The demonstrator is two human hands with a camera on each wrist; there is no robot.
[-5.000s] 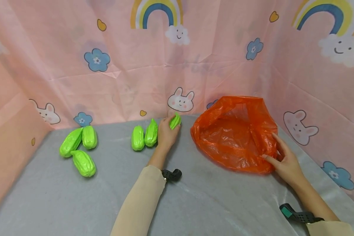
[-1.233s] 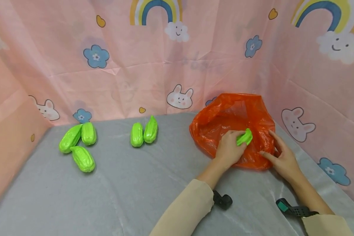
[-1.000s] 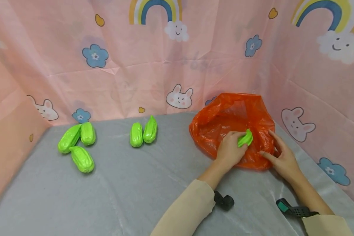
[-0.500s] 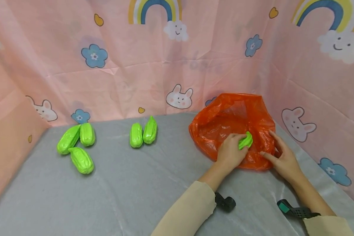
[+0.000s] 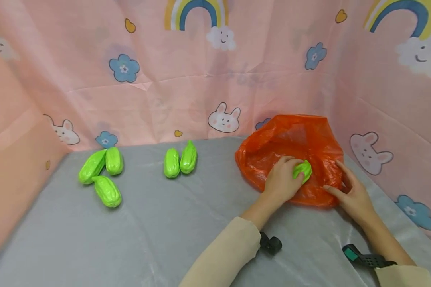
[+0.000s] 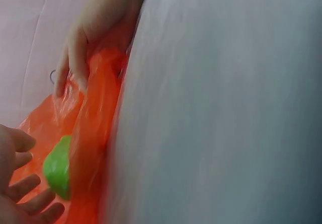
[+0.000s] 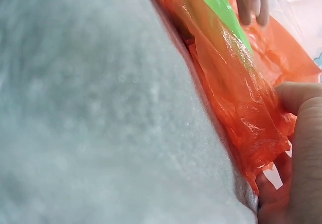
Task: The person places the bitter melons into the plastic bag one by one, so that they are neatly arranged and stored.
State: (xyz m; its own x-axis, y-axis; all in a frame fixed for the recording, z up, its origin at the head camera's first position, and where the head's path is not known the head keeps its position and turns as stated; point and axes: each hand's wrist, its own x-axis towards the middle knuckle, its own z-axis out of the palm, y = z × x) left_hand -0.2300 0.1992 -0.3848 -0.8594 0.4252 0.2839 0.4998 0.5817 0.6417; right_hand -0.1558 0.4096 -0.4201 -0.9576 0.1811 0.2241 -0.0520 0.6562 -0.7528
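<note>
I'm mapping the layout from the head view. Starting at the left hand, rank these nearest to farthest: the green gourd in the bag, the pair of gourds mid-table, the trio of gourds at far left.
1. Green gourd, at the left hand, inside the orange bag.
2. Pair of gourds, mid-table by the backdrop.
3. Trio of gourds, far left.

We're seeing bright, even, diffuse light in the head view; shadows are staying faint, just soft dark patches under the left hand & the orange bag. No harsh glare; the grey table cover is giving a mild sheen. Wide-angle lens is bending edges. Wrist views are looking softer: cloth close to the lens is blurring out of focus; the bag is showing small specular glints in the right wrist view.
</note>
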